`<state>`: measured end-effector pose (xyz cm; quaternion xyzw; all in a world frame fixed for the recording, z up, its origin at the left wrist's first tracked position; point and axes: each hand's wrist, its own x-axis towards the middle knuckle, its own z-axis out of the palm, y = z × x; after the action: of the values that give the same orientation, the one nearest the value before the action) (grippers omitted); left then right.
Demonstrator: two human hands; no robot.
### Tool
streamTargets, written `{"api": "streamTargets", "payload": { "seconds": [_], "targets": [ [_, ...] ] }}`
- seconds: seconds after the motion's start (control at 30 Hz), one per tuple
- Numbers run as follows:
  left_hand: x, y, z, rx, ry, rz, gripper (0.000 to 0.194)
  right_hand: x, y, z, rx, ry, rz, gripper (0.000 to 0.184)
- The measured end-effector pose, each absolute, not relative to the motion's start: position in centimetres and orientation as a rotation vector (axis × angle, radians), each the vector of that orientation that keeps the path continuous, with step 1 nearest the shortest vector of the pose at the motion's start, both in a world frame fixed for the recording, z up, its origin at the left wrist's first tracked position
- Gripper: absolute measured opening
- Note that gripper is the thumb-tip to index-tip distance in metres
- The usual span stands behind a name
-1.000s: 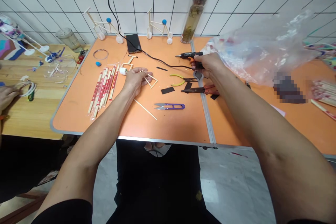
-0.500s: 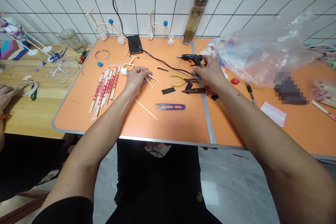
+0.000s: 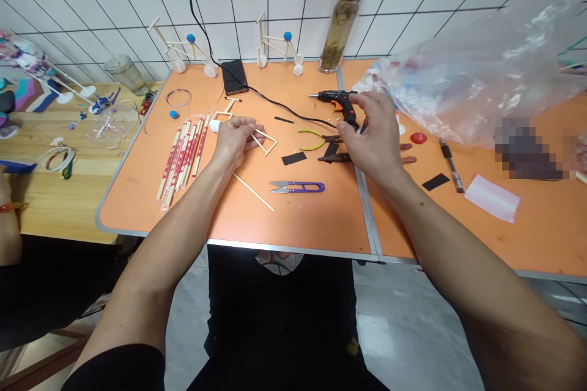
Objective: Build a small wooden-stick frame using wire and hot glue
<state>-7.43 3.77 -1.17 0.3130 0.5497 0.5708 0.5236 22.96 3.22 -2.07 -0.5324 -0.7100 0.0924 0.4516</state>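
My left hand (image 3: 235, 139) rests on the orange table (image 3: 238, 220), fingers closed on a small frame of thin wooden sticks (image 3: 266, 141) with a white wheel (image 3: 215, 126) at its far end. My right hand (image 3: 376, 137) hovers with fingers spread and empty just right of the black glue gun (image 3: 339, 100), which stands on the table with its nozzle pointing left. Under that hand lie yellow-handled pliers (image 3: 312, 139) and dark scissors (image 3: 337, 157). Purple snips (image 3: 298, 186) lie nearer me.
Wrapped chopsticks (image 3: 183, 156) lie left of the frame. A phone (image 3: 233, 76), two stick bicycles (image 3: 277, 46), a tea bottle (image 3: 345, 12) stand at the back. A clear plastic bag (image 3: 477, 76), red cap (image 3: 418, 138) and pen (image 3: 452, 165) are right. Another person's hand (image 3: 9, 232) is far left.
My right hand let go of the glue gun, set it standing on the table and drew back toward me, opening. My left hand stayed on the stick frame.
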Motion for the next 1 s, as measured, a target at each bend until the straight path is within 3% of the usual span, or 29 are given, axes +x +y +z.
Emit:
{"api": "streamTargets", "payload": {
  "seconds": [0.23, 0.5, 0.6, 1.0],
  "targets": [
    [-7.5, 3.1, 0.6, 0.701, 1.223, 1.428, 0.017, 21.4, 1.7, -1.2, -1.186, -1.716, 0.303, 0.042],
    [-6.0, 0.8, 2.9, 0.84, 1.096, 1.519, 0.01, 16.4, -0.6, -0.6, -1.063, -1.371, 1.327, 0.048],
    [-5.3, 0.1, 3.2, 0.897, 1.072, 1.523, 0.02, 15.3, -1.0, -0.5, -0.987, -1.272, 1.529, 0.052],
    [-4.0, -0.9, 2.4, 0.982, 0.967, 1.526, 0.028, 15.0, -0.9, -0.5, -0.89, -1.146, 1.651, 0.056]
  ]
}}
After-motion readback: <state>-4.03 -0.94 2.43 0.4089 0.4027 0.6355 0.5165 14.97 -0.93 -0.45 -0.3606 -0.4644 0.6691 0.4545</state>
